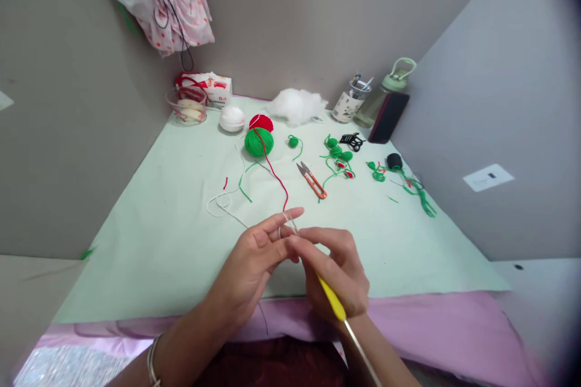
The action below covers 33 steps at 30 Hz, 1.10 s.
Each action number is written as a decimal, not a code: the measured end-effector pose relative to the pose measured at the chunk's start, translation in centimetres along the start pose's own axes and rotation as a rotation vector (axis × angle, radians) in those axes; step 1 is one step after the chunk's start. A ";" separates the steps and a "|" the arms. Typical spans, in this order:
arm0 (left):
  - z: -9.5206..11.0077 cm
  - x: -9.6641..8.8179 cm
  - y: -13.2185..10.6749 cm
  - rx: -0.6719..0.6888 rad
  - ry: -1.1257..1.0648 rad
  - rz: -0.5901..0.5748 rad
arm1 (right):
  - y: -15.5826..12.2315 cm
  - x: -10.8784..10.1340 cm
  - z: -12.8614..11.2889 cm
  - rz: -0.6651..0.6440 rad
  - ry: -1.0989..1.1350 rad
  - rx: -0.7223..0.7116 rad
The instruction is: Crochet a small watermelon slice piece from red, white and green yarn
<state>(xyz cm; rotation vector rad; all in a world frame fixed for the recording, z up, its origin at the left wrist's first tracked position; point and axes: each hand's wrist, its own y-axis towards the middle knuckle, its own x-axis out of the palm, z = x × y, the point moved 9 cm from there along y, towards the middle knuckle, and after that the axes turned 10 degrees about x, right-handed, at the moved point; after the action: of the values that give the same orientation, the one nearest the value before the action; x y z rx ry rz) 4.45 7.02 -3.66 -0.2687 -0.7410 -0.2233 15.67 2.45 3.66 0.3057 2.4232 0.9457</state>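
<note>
My left hand is raised over the near part of the pale green mat, thumb and fingers pinched on yarn, with white yarn looped over the extended index finger. A red strand runs from my fingers back to the red yarn ball behind the green yarn ball. My right hand grips a yellow-handled crochet hook, its metal tip meeting the left fingertips.
Orange snips lie mid-mat. Small green crocheted pieces and green yarn scraps lie to the right, with a black spool. At the back stand a white ball, stuffing, a glass bowl, a pen cup and a bottle.
</note>
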 end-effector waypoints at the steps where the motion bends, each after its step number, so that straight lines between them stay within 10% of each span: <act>1: -0.3 0.1 0.0 -0.033 -0.035 -0.012 | 0.1 0.0 0.1 -0.008 0.026 0.018; 6: 0.3 -0.1 0.1 0.023 0.024 -0.018 | 1.4 0.0 1.0 -0.049 0.196 0.182; 12: -0.2 -0.3 -0.3 0.035 0.011 0.085 | 0.0 0.0 -0.2 0.036 -0.042 0.016; 25: 1.2 0.1 -0.3 -0.015 -0.065 -0.038 | 1.3 -0.3 5.0 -0.011 0.741 0.602; 33: 1.8 0.1 -0.5 0.058 0.075 -0.002 | 1.1 -0.3 4.3 0.051 0.738 0.584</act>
<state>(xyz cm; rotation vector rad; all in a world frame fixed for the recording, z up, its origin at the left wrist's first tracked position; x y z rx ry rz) 3.23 7.09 -2.22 -0.2034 -0.6725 -0.2125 18.32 5.58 1.84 0.2442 3.3697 0.3632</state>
